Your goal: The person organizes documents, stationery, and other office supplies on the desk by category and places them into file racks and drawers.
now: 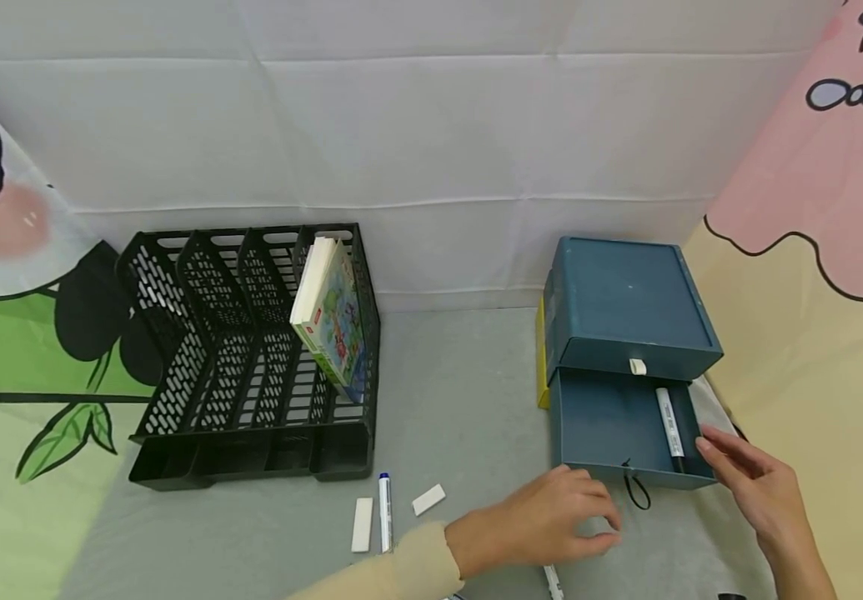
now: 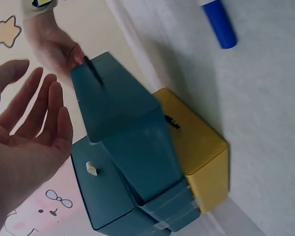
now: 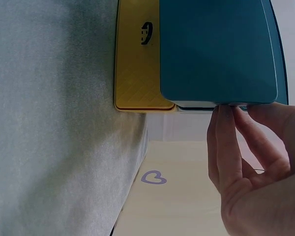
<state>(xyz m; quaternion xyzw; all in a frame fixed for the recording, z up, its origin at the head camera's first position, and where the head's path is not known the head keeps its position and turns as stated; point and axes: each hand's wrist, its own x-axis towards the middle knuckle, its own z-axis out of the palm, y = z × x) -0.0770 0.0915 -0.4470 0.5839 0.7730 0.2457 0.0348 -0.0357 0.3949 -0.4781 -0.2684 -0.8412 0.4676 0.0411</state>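
A blue drawer box (image 1: 634, 300) stands at the right with its lower drawer (image 1: 596, 425) pulled out. Inside that drawer lies a white marker (image 1: 669, 423) with a black end. My right hand (image 1: 765, 492) touches the drawer's right side near the front corner, fingertips and thumb against its edge; the right wrist view shows the fingers (image 3: 226, 142) fairly straight there. In front of the drawer hovers my left hand (image 1: 551, 517), fingers loosely bent and nothing between them. A dark cord loop (image 1: 637, 490) hangs from the drawer front.
A black mesh organizer (image 1: 251, 342) with several slots stands at the left, books (image 1: 335, 317) in its right slot. Erasers (image 1: 361, 525) and a blue-capped marker (image 1: 385, 512) lie on the grey table (image 1: 461, 400). Below the blue boxes is a yellow box (image 2: 201, 142).
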